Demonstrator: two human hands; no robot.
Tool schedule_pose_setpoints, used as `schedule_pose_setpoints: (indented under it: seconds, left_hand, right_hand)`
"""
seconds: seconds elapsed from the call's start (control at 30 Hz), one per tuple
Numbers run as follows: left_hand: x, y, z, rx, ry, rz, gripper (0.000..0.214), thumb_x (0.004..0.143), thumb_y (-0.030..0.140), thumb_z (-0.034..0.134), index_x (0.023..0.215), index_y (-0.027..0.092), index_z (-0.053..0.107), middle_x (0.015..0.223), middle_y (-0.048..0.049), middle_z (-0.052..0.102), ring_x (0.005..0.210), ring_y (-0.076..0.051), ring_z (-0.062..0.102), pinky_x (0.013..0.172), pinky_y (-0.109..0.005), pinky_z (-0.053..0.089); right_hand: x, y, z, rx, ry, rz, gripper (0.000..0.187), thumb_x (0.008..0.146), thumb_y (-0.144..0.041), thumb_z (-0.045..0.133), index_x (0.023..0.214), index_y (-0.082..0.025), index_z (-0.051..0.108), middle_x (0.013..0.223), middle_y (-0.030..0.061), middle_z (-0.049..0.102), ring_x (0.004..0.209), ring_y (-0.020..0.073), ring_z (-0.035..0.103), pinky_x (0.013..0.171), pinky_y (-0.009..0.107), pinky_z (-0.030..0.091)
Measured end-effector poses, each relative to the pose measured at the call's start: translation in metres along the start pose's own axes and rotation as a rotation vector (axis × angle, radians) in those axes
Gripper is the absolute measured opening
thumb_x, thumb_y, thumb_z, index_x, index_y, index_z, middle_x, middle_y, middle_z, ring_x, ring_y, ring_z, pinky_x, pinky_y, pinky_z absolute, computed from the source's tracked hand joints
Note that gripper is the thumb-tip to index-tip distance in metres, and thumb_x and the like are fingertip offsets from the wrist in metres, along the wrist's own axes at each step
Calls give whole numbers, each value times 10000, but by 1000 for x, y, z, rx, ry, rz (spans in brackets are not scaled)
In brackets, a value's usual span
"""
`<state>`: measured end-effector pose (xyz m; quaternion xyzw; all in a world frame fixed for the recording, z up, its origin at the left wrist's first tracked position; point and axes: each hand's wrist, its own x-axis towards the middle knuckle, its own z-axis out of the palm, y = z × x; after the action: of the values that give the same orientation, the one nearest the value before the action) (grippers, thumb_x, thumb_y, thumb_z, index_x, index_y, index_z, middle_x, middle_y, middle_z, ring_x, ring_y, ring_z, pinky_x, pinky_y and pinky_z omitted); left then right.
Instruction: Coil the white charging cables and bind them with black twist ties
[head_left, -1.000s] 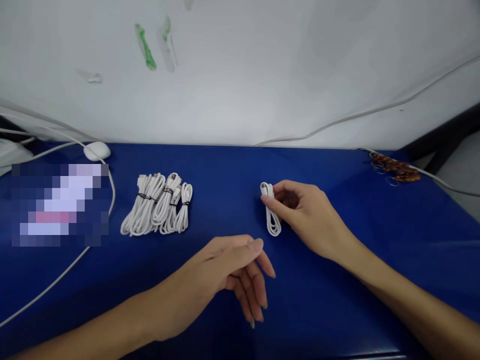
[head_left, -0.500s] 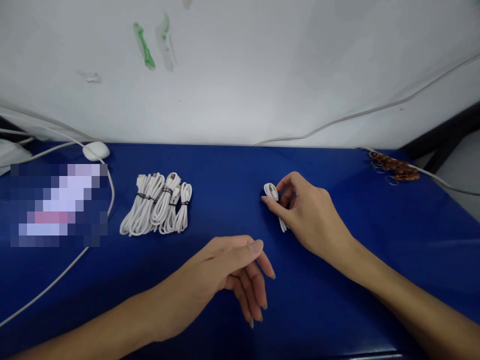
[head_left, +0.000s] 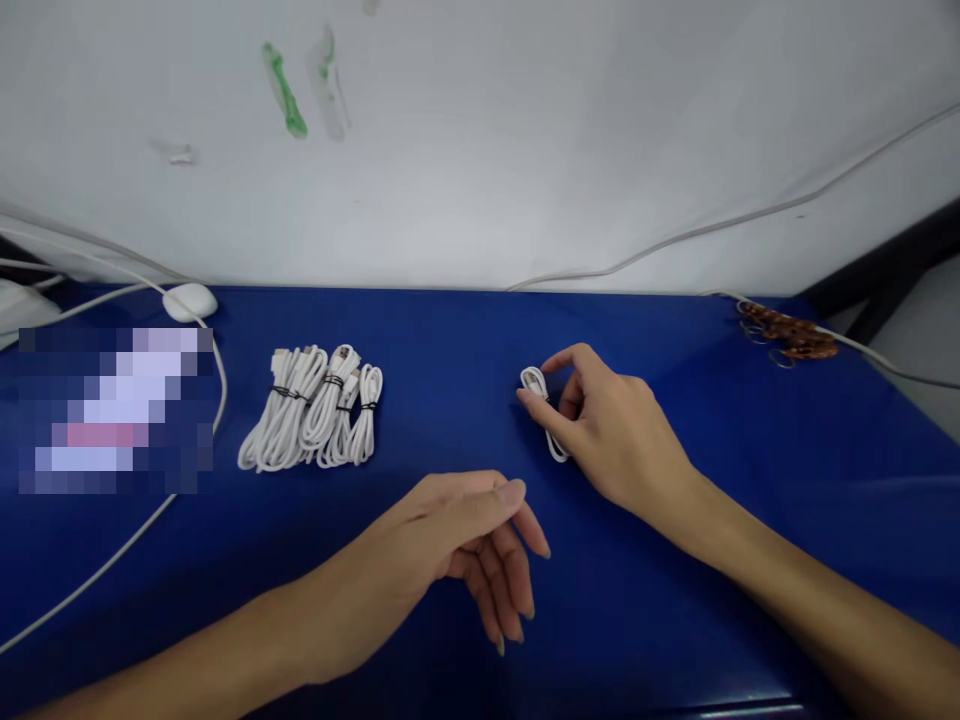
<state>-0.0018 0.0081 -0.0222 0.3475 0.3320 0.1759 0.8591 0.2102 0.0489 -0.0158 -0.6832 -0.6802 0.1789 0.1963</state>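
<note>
A coiled white USB cable (head_left: 556,447) lies on the blue tabletop with its metal plug showing at the far end. My right hand (head_left: 619,425) has it between the thumb and index finger; the thumb crosses over the coil, and the other fingers are partly hidden behind it. Nearer to me, my left hand (head_left: 465,550) hovers over the table, fingers loosely curled apart and holding nothing. To the left, several bundled white USB cables (head_left: 281,430) with black ties lie side by side, one slim bundle (head_left: 367,415) at their right end.
A white computer mouse (head_left: 190,302) and a loose white cord (head_left: 112,562) are on the left, by a blurred-out patch. Brown beaded items with rings (head_left: 795,333) lie at the back right. A white wall (head_left: 480,150) rises behind the blue table (head_left: 450,350).
My right hand has shifted slightly left, and the cable with it, now lying more slanted and more exposed. My left hand has stayed almost still.
</note>
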Motion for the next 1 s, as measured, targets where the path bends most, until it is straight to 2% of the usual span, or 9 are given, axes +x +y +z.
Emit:
schedule_pose_setpoints:
  seconds: [0.23, 0.37, 0.67, 1.0]
  left_hand:
    - [4, -8, -1, -14, 5, 27, 599, 880, 760, 740, 858, 162, 753, 644, -55, 745, 515, -167, 700, 496, -239, 577]
    - [4, -7, -2, -15, 1, 30, 598, 889, 759, 730, 860, 162, 754, 644, -53, 745, 509, -160, 695, 491, -229, 573]
    - [1, -7, 0, -10, 11, 39, 591, 891, 750, 734, 856, 160, 751, 645, -52, 739, 509, -159, 687, 487, -231, 563]
    - [0, -5, 2, -7, 15, 46, 570, 911, 724, 726, 857, 156, 748, 654, -57, 737, 517, -164, 679, 494, -238, 554]
  right_hand:
    - [-2, -1, 0, -42, 13, -16, 259, 999, -438, 716, 1150, -233, 672, 677, -30, 720, 620, 244, 697, 579, 307, 346]
    - [-2, 1, 0, -74, 17, -19, 219, 985, -384, 716, 1145, -239, 688, 680, -37, 719, 637, 241, 698, 584, 304, 346]
    - [-2, 2, 3, -104, 78, -46, 239, 981, -386, 710, 1163, -233, 698, 673, -30, 718, 611, 241, 689, 582, 300, 346]
    - [-2, 2, 2, -106, 62, -43, 236, 981, -400, 711, 1156, -242, 687, 681, -31, 721, 614, 239, 687, 566, 285, 325]
